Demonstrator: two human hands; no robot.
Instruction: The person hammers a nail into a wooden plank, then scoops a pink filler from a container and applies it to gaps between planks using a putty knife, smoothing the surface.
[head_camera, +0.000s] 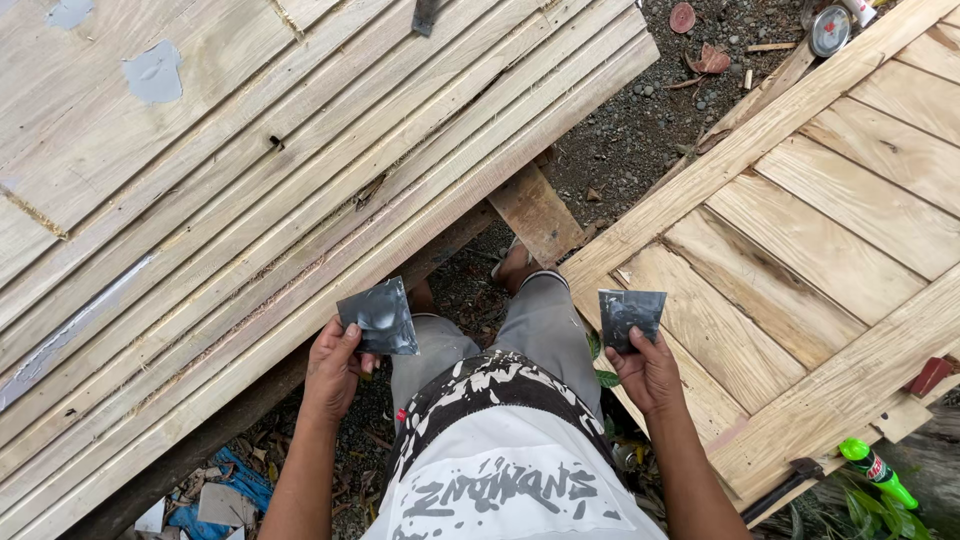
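1. Between the two wooden assemblies, over the gravel ground (640, 130), we held up two dark grey, roughly square sheets with a smeared sheen, one in each hand.
2. Our left hand (335, 365) pinched the first dark sheet (378, 315) by its lower edge, thumb on the face and fingers closed behind it; it hung in front of the edge of the large stack of pale grooved planks (300, 170).
3. That sheet sat tilted, its top edge sloping down to the left, with no clearly longer side.
4. Our right hand (648, 372) gripped the second dark sheet (631, 316) from below, fingers closed on its lower corner; it showed against the light slatted wooden panel (800, 250).
5. That second sheet stood nearly upright, slightly taller than wide, flat face toward us.
6. We counted two grey patches of filler on the plank stack, at its upper left.
7. We counted one bright green plastic bottle (877, 470) lying at the lower right, neck pointing up-left, and one dark-headed hammer (785, 482) just beside it.
8. One round metal can lid (830, 30) lay at the top right on the gravel.
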